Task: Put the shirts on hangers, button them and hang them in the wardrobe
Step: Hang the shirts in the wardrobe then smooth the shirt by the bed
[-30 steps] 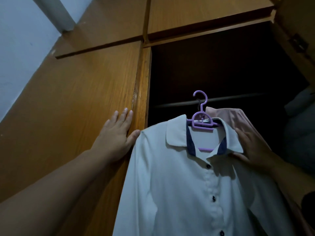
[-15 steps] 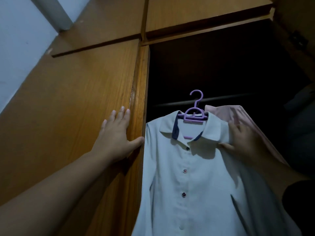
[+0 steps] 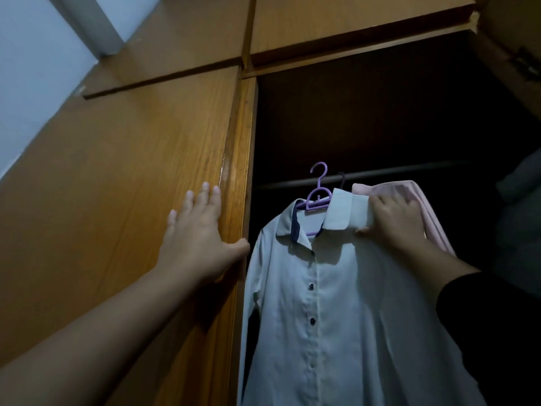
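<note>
Two shirts at the open wardrobe [image 3: 380, 112]: one white shirt [image 3: 336, 303] on one purple hanger [image 3: 317, 197] near the rail [image 3: 409, 172], one pink shirt [image 3: 421, 206] just behind it. Left hand [image 3: 194, 238] flat, fingers straight, on the wardrobe door [image 3: 117, 186]. Right hand [image 3: 392, 221] grasps the white shirt's shoulder by the collar.

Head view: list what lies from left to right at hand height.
Pale blue wall → closed wooden wardrobe door → left hand → purple plastic hanger → right hand → pink shirt
</note>
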Demonstrator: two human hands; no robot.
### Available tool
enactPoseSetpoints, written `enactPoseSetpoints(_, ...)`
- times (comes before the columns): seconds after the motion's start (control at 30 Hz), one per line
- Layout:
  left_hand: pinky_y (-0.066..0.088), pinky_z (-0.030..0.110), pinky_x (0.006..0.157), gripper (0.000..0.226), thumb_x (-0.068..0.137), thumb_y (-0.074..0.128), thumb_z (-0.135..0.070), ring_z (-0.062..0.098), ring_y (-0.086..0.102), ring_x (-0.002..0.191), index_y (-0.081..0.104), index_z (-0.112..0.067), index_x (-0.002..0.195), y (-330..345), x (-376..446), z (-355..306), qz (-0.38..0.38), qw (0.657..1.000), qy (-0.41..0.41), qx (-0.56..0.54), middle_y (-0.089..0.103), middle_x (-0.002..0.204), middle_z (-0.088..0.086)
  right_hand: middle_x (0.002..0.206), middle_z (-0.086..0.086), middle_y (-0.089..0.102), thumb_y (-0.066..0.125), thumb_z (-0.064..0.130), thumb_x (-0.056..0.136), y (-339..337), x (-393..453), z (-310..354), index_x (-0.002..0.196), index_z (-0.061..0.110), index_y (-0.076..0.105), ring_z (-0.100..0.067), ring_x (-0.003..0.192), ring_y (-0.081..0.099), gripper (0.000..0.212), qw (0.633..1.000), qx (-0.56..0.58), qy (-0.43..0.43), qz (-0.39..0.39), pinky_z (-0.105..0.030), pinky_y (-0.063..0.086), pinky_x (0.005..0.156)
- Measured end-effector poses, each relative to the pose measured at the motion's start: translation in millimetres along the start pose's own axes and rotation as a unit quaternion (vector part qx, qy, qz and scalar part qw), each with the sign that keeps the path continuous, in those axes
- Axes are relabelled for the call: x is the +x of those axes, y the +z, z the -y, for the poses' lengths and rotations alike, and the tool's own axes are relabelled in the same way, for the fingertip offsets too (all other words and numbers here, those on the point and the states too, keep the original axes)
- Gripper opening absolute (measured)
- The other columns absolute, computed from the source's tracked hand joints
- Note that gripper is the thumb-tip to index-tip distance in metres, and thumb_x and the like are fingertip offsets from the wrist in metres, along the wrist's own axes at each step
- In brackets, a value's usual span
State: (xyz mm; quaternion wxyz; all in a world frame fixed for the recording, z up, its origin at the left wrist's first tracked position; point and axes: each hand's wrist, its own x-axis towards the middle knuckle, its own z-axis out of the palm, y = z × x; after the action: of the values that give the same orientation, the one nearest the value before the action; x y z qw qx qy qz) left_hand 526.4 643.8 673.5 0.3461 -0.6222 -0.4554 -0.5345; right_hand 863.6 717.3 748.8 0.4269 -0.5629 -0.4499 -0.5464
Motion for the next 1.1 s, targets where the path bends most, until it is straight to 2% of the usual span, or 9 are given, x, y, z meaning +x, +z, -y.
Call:
enactPoseSetpoints(0.2, -0.004, 0.038, 0.118, 0.102, 0.081, 0.052, -0.062, 0.014, -0.015, 0.146, -0.010, -0.022, 0.152, 7.7, -0.6, 3.6, -0.032, 0.999, 0.016, 0.002, -0.016, 0.159, -0.003, 0.125, -0.009, 0.054, 0.070, 0.057, 0.066, 7.2, 23.6, 3.6, 0.124, 0.013, 0.049, -0.029, 0.116, 0.047, 0.075, 0.999, -0.039, 0.019, -0.010, -0.037, 0.035, 0.089)
enactPoseSetpoints(0.5, -0.004, 0.028, 0.116, 0.102, 0.082, 0.053, -0.058, 0.009, -0.017, 0.144, -0.014, -0.021, 0.150, 6.7, -2.3, 2.9, -0.032, 0.999, 0.036, -0.003, -0.019, 0.158, -0.006, 0.120, -0.004, 0.055, 0.068, 0.058, 0.069, 16.6, 51.8, -0.7, 0.122, 0.015, 0.049, -0.024, 0.113, 0.047, 0.071, 0.995, -0.087, 0.051, 0.014, -0.036, 0.036, 0.083)
enactPoseSetpoints(0.63, -0.006, 0.024, 0.112, 0.104, 0.081, 0.049, -0.069, 0.001, -0.019, 0.136, -0.015, -0.023, 0.148, 7.5, -1.9, 6.2, -0.030, 0.999, 0.042, -0.006, -0.022, 0.153, -0.010, 0.121, -0.003, 0.054, 0.068, 0.054, 0.070, 20.2, 54.0, -0.2, 0.125, 0.016, 0.046, -0.023, 0.111, 0.046, 0.070, 0.993, -0.116, 0.023, 0.029, -0.038, 0.038, 0.087)
enactPoseSetpoints(0.73, -0.006, 0.023, 0.111, 0.107, 0.066, 0.036, -0.071, 0.000, -0.019, 0.135, -0.014, -0.024, 0.148, 8.2, -1.3, 5.8, -0.033, 0.998, 0.043, -0.010, -0.023, 0.145, -0.016, 0.122, -0.002, 0.054, 0.069, 0.051, 0.070, 26.1, 47.8, -3.8, 0.124, 0.018, 0.047, -0.022, 0.114, 0.047, 0.067, 0.991, -0.131, -0.008, 0.037, -0.038, 0.038, 0.090)
enactPoseSetpoints(0.8, -0.005, 0.023, 0.112, 0.106, 0.071, 0.039, -0.075, 0.000, -0.017, 0.135, -0.012, -0.024, 0.149, 9.0, -0.9, 5.6, -0.035, 0.998, 0.043, -0.010, -0.021, 0.147, -0.015, 0.125, -0.002, 0.053, 0.068, 0.049, 0.072, 28.6, 42.3, -9.7, 0.124, 0.018, 0.046, -0.022, 0.116, 0.046, 0.064, 0.990, -0.136, -0.011, 0.038, -0.038, 0.037, 0.089)
enactPoseSetpoints(0.9, -0.003, 0.026, 0.113, 0.103, 0.080, 0.053, -0.066, 0.002, -0.014, 0.138, -0.010, -0.023, 0.149, 10.5, -0.6, 7.0, -0.044, 0.998, 0.043, -0.010, -0.017, 0.153, -0.012, 0.126, -0.002, 0.052, 0.064, 0.043, 0.077, 31.7, 36.9, -21.9, 0.126, 0.017, 0.045, -0.022, 0.118, 0.044, 0.059, 0.988, -0.148, 0.014, 0.032, -0.038, 0.035, 0.093)
enactPoseSetpoints(0.97, -0.003, 0.026, 0.114, 0.102, 0.079, 0.055, -0.059, 0.004, -0.013, 0.140, -0.009, -0.023, 0.149, 11.6, -0.3, 6.6, -0.045, 0.998, 0.041, -0.013, -0.016, 0.154, -0.010, 0.127, -0.001, 0.052, 0.063, 0.041, 0.080, 33.2, 33.5, -33.2, 0.128, 0.017, 0.044, -0.022, 0.118, 0.044, 0.057, 0.986, -0.160, 0.044, 0.032, -0.038, 0.035, 0.093)
enactPoseSetpoints(1.03, -0.003, 0.027, 0.114, 0.103, 0.078, 0.054, -0.062, 0.005, -0.012, 0.141, -0.010, -0.023, 0.149, 12.1, -0.3, 6.1, -0.046, 0.998, 0.038, -0.011, -0.016, 0.154, -0.010, 0.124, 0.000, 0.053, 0.061, 0.037, 0.082, 32.3, 29.6, -46.5, 0.126, 0.017, 0.047, -0.022, 0.117, 0.045, 0.051, 0.980, -0.181, 0.071, 0.031, -0.036, 0.038, 0.091)
enactPoseSetpoints(1.1, -0.003, 0.027, 0.114, 0.107, 0.074, 0.046, -0.075, 0.005, -0.013, 0.140, -0.011, -0.024, 0.149, 12.3, 0.0, 6.9, -0.042, 0.998, 0.038, -0.009, -0.018, 0.151, -0.012, 0.119, 0.001, 0.056, 0.060, 0.033, 0.082, 29.4, 24.3, -60.9, 0.120, 0.017, 0.052, -0.021, 0.113, 0.048, 0.042, 0.974, -0.204, 0.092, 0.034, -0.034, 0.042, 0.088)
